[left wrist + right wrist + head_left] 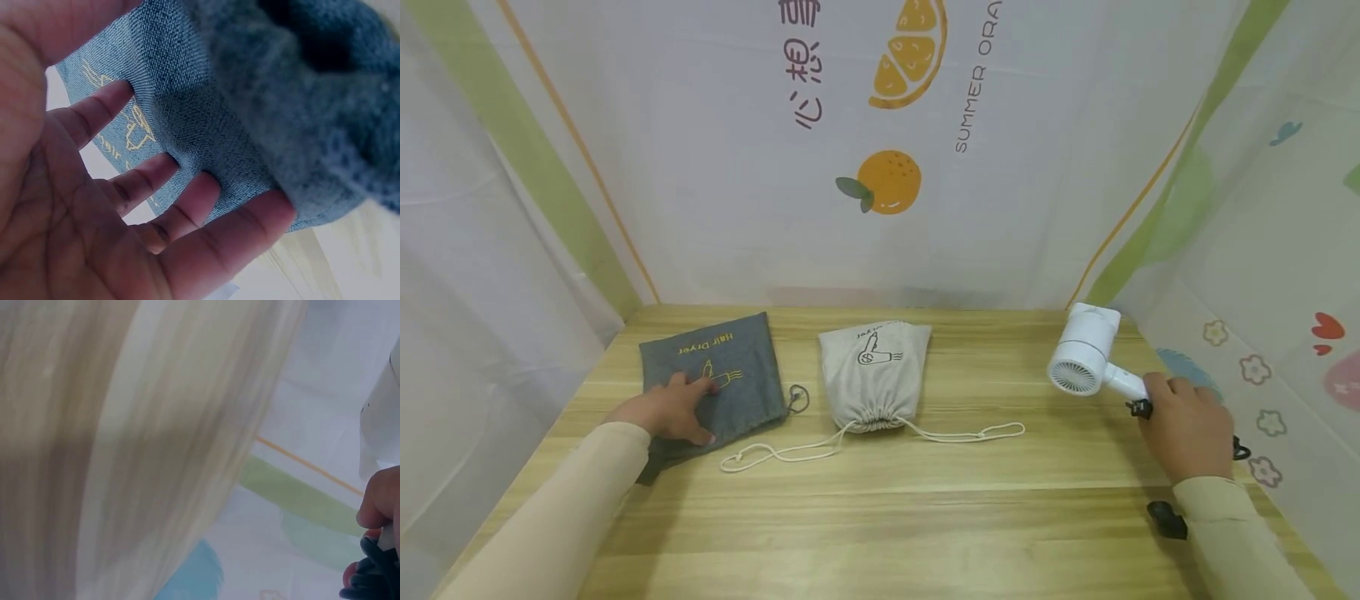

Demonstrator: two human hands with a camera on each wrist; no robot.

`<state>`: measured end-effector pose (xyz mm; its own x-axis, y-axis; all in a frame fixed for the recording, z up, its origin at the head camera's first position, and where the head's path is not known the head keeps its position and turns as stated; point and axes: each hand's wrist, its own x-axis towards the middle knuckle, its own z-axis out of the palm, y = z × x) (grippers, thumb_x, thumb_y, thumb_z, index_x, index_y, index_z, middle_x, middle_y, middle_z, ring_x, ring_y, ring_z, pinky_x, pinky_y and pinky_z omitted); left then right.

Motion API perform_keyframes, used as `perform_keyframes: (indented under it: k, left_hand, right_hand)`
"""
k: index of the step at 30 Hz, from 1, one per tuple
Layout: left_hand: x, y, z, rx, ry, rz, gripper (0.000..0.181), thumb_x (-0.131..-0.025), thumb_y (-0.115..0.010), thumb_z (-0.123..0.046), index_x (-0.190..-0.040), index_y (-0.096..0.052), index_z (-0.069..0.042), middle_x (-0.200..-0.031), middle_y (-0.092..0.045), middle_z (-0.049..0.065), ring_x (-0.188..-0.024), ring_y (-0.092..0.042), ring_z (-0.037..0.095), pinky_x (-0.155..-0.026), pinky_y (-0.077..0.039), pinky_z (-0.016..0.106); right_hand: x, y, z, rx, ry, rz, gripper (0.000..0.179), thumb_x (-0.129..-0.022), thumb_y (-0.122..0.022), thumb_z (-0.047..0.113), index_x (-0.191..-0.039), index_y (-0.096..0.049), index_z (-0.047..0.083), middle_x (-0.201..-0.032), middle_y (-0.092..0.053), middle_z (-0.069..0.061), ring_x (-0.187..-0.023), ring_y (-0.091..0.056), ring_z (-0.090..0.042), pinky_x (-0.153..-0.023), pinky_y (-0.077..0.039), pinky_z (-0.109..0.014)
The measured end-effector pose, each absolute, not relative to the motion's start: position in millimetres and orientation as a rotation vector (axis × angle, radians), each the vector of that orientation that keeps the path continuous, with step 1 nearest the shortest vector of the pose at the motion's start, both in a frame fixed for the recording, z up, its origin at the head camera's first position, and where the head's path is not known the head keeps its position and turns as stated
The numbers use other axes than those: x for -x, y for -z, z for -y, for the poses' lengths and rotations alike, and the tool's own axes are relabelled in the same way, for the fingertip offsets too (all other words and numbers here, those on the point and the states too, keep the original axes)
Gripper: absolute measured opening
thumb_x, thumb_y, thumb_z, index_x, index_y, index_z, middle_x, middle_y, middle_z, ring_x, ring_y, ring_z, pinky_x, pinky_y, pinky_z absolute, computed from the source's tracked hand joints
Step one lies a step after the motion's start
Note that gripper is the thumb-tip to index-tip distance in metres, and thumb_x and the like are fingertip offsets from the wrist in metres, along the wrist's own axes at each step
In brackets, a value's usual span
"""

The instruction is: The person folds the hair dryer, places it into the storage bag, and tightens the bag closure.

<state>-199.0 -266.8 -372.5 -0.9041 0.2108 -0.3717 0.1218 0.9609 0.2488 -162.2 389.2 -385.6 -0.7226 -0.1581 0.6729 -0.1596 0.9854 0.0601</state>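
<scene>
We grip the hair dryer (1084,346) in our right hand (1189,429) near the surface's (970,533) right edge; our left hand (666,408), fingers spread, touches the grey pouch (748,396) by the left edge, apparently readying it; opening it likely follows

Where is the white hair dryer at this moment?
In the head view, the white hair dryer is over the right side of the table, right of the pale drawstring bag, its handle gripped by the right hand.

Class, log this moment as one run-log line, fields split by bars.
left hand: touching dark gray bag | right hand: gripping white hair dryer by handle | beige drawstring bag: on table, between hands
</scene>
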Motion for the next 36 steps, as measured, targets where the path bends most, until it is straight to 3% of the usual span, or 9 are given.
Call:
perform_keyframes:
  k: [36]
  left_hand:
    - [206, 371, 264, -0.171, -0.318, -2.656, 0.083, -0.074, -0.086, -0.033, -0.138, -0.044, 0.000, -0.128, -0.030, 0.043, -0.110, -0.046, 0.065, -0.085, -0.044, 0.069]
  right_hand:
    - [164, 377, -352, -0.362, -0.082, 2.370, 0.052, -0.057, -0.091, -0.001, -0.098, -0.058, 0.001, -0.080, -0.062, -0.025, -0.062, -0.057, -0.043, -0.048, -0.045, -0.057]
